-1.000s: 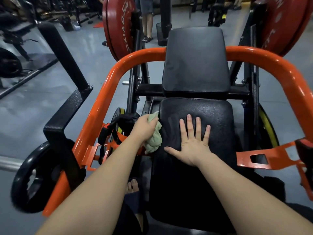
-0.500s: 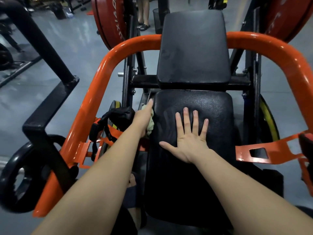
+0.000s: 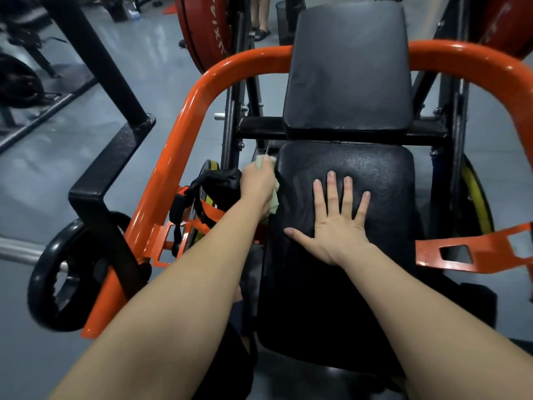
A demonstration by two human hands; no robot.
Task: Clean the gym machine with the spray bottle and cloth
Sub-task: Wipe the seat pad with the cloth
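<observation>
glossy grey floor (image 3: 37,180), dim indoor light

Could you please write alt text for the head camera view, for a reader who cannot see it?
A person's left hand grips a pale green cloth against the left edge of a black seat pad, while the right hand lies flat on the pad. An orange frame curves around it.

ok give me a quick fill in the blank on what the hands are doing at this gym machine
1. The left hand grips a pale ____ cloth against the left edge of the seat pad.
2. The right hand presses flat on the seat pad and holds ____.
3. The curved frame tube around the pads is painted ____.

Missing words: green; nothing; orange
</observation>
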